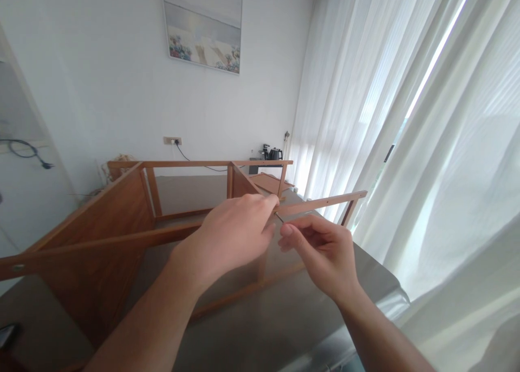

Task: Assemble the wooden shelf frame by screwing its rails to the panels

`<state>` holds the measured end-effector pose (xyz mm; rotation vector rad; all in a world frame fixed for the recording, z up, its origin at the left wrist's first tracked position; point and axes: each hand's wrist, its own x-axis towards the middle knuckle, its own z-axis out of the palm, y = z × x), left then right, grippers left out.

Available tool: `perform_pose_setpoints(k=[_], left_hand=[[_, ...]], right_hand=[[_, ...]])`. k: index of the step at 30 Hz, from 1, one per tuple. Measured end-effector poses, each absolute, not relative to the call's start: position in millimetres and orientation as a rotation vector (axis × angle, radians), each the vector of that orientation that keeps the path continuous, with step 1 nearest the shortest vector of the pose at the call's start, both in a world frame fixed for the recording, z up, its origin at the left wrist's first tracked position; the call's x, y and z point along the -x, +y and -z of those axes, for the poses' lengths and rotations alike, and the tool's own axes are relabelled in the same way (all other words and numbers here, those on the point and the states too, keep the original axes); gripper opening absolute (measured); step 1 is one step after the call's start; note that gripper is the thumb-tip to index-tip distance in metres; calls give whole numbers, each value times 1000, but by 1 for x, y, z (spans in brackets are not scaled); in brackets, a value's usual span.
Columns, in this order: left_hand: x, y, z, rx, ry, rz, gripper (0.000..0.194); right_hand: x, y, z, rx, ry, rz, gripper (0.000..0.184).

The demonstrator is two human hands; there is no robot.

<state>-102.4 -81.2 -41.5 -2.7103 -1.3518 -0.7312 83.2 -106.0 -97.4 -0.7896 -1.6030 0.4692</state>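
Note:
A brown wooden shelf frame [324, 202] lies on its side on the grey table, its rails running left to right. My left hand [231, 236] is closed over the near rail, around where a cross panel meets it; its fingertips are partly hidden. Just right of it, my right hand [325, 247] pinches a thin metal rod [280, 217] between thumb and forefinger. The rod's far tip touches a small brass-coloured spot on the rail beside my left fingers. Whether the rod is a hex key or a long screw I cannot tell.
The grey table [357, 285] has a plastic-covered edge at the right. White curtains [447, 144] hang close on that side. A black kettle [275, 154] stands at the back, near a wall socket [172, 141]. A dark phone-like object [7, 335] lies at lower left.

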Motion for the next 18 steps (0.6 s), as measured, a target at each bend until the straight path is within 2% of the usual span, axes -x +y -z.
perform_pose_setpoints(k=[5, 9, 18], left_hand=[[107, -100, 32, 2565, -1328, 849, 35], [119, -111, 26, 2476, -1353, 928, 28], [120, -102, 27, 2629, -1535, 679, 20]], right_hand=[[-82, -107, 96, 818, -1586, -520, 19], [-83, -108, 97, 821, -1573, -576, 20], [-80, -108, 89, 778, -1523, -734, 24]])
